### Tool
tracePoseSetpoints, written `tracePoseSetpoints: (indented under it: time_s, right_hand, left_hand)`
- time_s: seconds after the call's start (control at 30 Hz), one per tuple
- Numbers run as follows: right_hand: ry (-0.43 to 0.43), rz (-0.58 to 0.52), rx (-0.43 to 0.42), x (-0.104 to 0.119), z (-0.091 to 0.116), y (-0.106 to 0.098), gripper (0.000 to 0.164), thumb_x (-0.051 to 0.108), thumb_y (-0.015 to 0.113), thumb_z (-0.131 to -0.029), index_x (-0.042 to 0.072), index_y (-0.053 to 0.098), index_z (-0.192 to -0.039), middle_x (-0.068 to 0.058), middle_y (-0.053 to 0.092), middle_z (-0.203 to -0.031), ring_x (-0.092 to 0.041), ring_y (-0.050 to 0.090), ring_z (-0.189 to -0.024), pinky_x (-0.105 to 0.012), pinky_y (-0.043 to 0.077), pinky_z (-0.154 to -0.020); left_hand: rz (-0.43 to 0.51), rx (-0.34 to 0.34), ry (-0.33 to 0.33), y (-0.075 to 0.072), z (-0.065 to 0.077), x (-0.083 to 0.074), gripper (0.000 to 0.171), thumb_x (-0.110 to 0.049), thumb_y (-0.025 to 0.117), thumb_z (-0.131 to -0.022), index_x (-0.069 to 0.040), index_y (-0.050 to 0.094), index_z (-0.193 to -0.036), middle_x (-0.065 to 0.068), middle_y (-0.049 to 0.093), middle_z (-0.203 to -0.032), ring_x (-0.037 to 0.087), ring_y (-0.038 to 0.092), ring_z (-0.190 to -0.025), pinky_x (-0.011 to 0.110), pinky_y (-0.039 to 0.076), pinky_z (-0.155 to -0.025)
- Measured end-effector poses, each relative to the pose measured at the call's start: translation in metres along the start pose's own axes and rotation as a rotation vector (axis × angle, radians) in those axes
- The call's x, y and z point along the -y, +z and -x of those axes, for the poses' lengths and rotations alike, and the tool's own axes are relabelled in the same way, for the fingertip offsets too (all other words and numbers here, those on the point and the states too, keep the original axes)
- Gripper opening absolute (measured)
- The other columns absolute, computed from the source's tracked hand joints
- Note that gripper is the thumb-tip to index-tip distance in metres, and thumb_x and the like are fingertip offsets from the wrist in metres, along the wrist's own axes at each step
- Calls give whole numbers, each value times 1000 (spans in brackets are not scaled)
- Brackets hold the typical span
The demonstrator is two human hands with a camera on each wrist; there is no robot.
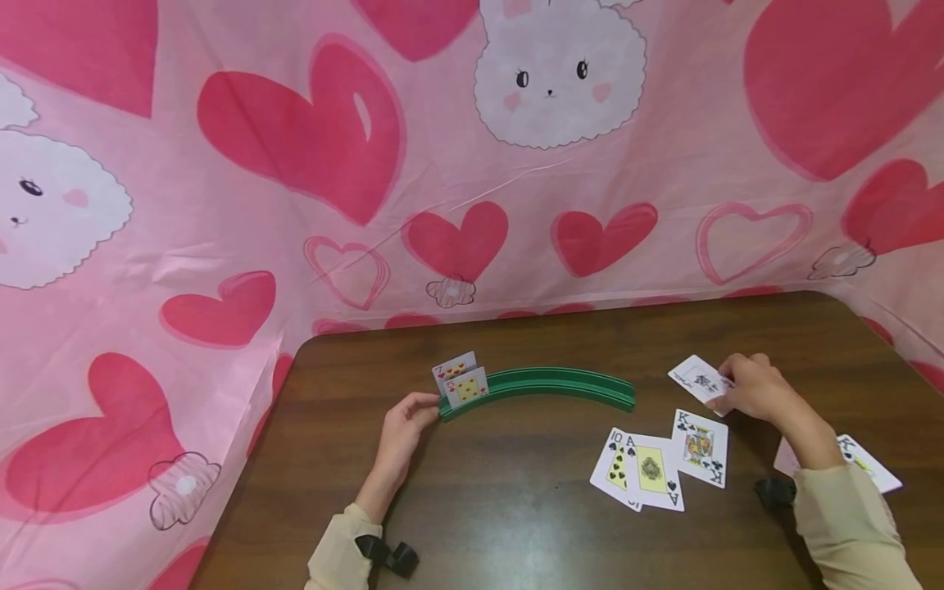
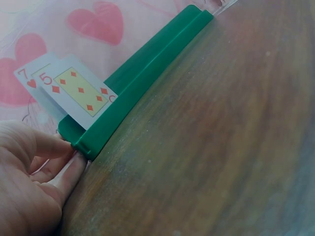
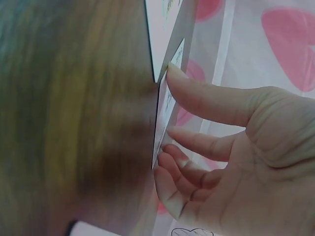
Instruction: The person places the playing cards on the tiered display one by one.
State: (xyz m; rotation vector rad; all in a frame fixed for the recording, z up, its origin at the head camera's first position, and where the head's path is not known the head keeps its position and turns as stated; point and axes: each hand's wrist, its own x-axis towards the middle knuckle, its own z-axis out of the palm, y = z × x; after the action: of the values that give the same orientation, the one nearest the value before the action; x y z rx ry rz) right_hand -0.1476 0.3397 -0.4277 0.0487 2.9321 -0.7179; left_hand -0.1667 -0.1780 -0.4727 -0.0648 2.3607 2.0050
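Note:
My left hand pinches the near left end of a curved green card holder, thumb and fingertips at its tip. Upright in its groove, by that hand, stand the five of diamonds and, partly covered behind it, the seven of hearts. Over at the right, my right hand has its thumb and fingers at the edges of a playing card with a black-and-white picture, apparently a joker. That card lies flat or nearly flat on the table; its right end is hidden under the hand.
Below the holder's right end lie the king of clubs, the ace of spades and a partly covered ten of spades. Another king lies beyond my right forearm. Pink heart-printed cloth hangs behind the brown table.

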Motion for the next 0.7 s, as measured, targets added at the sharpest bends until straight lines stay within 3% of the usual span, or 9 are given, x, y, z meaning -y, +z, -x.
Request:
tracePoseSetpoints:
  time_s: [0.23,0.5,0.7]
  right_hand:
    - [-24,32,-23,1,-1,5,80,24,89,-77,-28,45,-120,-40,51,-101,-53,46,-94,-66,42,-82]
    - [-4,-2,65,2,-8,1,64,22,89,-78,-24,54,-105,-29,61,-89,-42,56,-83,-55,51,-76]
    - [32,-21,86,0,-6,-1,68,23,89,-78,-26,50,-105,-32,59,-91,-43,56,-84,-55,50,-77]
  left_hand:
    - [1,-3,9,0,0,-1,19,-3,61,-101,4,70,-116,13,72,-115,21,65,-105,35,44,-96]
    - [2,-14,0,-1,0,-1,19,-2,61,-101,4,70,-116,12,72,-114,21,65,-104,34,45,-96]
    - [3,-2,-9,0,1,-1,20,-4,60,-102,4,70,-118,13,72,-117,22,65,-107,38,44,-100]
